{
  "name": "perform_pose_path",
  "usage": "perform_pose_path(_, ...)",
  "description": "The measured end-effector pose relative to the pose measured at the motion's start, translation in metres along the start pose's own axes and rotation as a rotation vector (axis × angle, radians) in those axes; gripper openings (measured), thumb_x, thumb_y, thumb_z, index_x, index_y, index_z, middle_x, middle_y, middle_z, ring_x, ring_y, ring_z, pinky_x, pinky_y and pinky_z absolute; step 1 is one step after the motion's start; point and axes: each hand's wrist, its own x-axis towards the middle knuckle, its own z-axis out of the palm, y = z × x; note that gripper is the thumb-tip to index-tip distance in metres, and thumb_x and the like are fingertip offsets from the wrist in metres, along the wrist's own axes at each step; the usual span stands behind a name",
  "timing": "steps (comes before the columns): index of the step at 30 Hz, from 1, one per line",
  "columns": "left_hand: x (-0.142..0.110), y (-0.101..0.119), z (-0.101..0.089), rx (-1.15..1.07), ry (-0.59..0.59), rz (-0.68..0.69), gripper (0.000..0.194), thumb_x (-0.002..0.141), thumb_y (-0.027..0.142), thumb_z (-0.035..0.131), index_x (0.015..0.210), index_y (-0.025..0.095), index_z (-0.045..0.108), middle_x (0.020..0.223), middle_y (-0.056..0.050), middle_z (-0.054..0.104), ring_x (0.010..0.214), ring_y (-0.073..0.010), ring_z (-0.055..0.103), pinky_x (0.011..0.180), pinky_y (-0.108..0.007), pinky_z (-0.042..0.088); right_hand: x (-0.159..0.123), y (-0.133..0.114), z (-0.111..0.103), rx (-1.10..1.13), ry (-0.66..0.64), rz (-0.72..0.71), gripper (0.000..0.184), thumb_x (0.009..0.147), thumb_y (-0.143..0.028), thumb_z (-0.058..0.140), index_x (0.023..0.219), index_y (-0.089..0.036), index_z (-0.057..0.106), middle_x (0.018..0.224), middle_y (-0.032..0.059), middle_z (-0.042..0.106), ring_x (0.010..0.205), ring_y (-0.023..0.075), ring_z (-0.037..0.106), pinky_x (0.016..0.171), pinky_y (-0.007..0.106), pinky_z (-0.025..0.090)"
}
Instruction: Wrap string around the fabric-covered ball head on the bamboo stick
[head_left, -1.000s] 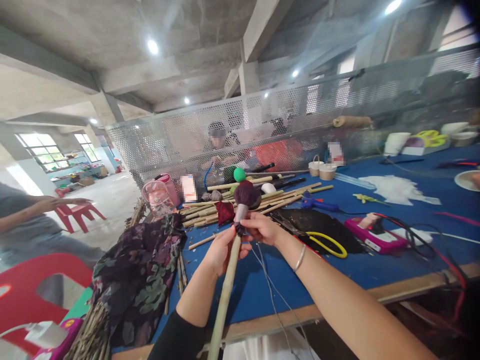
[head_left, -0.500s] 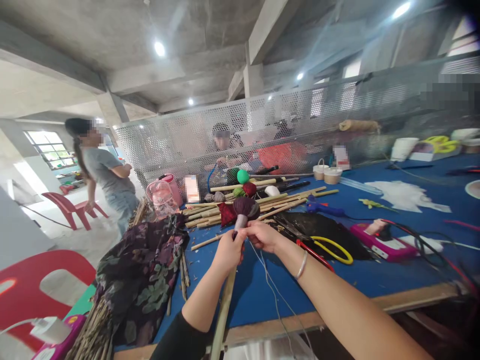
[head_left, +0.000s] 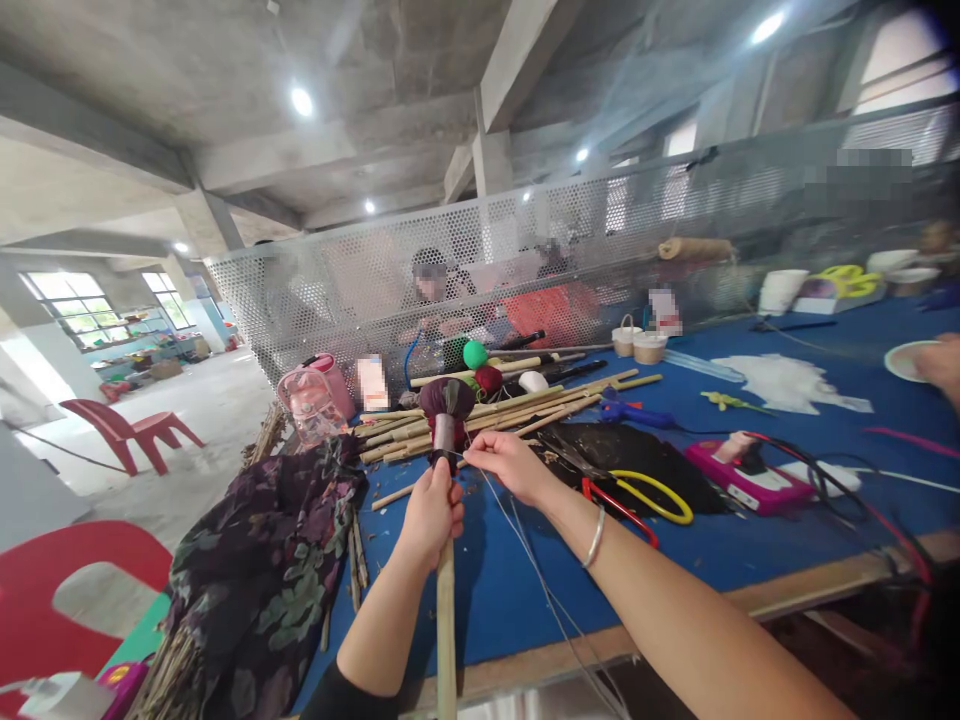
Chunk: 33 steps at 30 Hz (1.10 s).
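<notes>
My left hand (head_left: pixel 433 515) is wrapped round a pale bamboo stick (head_left: pixel 446 630), just below its far end. Dark purple cloth forms a ball (head_left: pixel 447 398) on that end, with a grey wrapped band (head_left: pixel 444 434) under it. To the right, my right hand (head_left: pixel 510 462) pinches a thin grey thread (head_left: pixel 517 520) that runs from the neck of the ball. Loose lengths of this thread hang down past the table edge. Scissors (head_left: pixel 645 497) with one yellow and one red handle lie beyond my right wrist.
Bamboo sticks (head_left: pixel 540 407) lie behind the ball. Dark floral cloth (head_left: pixel 270 580) covers the left side. On the right are a blue glue gun (head_left: pixel 637 413), a magenta power strip (head_left: pixel 739 478) and cables. A perforated metal screen (head_left: pixel 360 260) stands behind; another person's hand (head_left: pixel 941 365) shows far right.
My right hand has drawn away from the stick to the right, pulling the thread out. My left hand stays on the stick. A person standing at the left is now mostly hidden behind the screen.
</notes>
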Motion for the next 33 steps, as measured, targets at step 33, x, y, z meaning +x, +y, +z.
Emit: perform_pose_path(33, -0.014, -0.002, 0.003, 0.216, 0.0, 0.119, 0.029, 0.074, 0.043, 0.057, 0.087, 0.019, 0.047, 0.06, 0.005, 0.044, 0.038, -0.0042, 0.036, 0.033, -0.015, 0.023, 0.001, 0.008, -0.002, 0.179, -0.221, 0.054, 0.029, 0.069, -0.036, 0.063, 0.082, -0.012, 0.055, 0.049, -0.0077, 0.043, 0.036, 0.0028, 0.027, 0.036, 0.02, 0.017)
